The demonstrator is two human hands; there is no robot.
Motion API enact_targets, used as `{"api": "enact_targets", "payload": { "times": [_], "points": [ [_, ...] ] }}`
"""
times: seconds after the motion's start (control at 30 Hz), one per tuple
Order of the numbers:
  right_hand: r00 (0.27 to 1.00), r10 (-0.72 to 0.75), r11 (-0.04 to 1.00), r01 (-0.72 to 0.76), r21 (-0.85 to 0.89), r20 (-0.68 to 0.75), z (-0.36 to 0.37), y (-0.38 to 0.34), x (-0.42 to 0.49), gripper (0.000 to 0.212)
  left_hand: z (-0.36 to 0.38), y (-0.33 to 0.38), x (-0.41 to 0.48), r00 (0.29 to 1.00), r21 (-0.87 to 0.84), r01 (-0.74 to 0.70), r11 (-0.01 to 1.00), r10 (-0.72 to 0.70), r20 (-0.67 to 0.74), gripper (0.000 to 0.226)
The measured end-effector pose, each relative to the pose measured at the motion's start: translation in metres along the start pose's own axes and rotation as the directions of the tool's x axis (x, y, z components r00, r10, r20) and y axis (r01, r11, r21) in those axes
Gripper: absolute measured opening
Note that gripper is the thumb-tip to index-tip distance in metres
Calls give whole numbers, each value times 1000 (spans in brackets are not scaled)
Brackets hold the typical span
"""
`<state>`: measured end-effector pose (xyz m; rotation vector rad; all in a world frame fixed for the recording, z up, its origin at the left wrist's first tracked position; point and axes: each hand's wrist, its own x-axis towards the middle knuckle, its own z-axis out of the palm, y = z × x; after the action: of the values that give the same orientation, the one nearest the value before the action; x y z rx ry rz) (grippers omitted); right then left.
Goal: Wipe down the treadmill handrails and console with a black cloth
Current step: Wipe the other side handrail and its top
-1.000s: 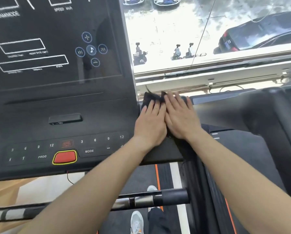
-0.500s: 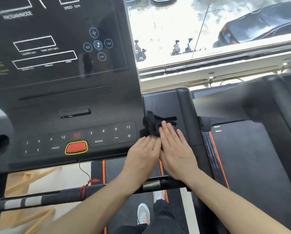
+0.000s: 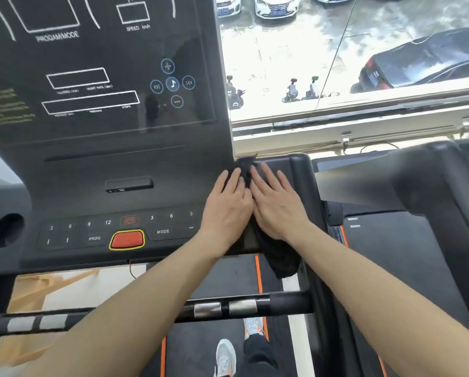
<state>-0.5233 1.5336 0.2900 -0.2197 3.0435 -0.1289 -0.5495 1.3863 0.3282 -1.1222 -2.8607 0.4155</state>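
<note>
Item: black cloth point(image 3: 282, 257), centre of frame, on the right edge of the console point(image 3: 113, 164). My left hand point(image 3: 228, 202) and right hand point(image 3: 277, 205) press it flat, fingers straight, side by side. Long axis runs up-down the frame; the tail hangs below my right wrist, so that hand is nearer.

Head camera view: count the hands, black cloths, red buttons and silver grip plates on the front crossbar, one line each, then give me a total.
hands: 2, the left hand and the right hand
black cloth: 1
red button: 1
silver grip plates: 4, two on each side of the crossbar
total: 8
</note>
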Motion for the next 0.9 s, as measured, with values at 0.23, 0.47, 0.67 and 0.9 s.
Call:
{"api": "enact_targets", "payload": {
  "times": [0.23,0.47,0.67,0.9],
  "points": [
    [993,-52,999,53,-8,106,-14,14,51,66,-24,2,50,988,164,55,985,-77,131,51],
    [999,-51,993,51,102,-8,14,-27,-50,57,1,22,-47,993,-8,-106,994,105,-46,30],
    [995,-58,997,62,53,-77,26,-57,-116,43,7,20,-100,978,-219,-198,955,178,-107,18],
    [887,446,563,-177,807,-116,-45,-141,-175,23,-40,9,-169,963,-835,4,551,-226,-144,18]
  ]
}}
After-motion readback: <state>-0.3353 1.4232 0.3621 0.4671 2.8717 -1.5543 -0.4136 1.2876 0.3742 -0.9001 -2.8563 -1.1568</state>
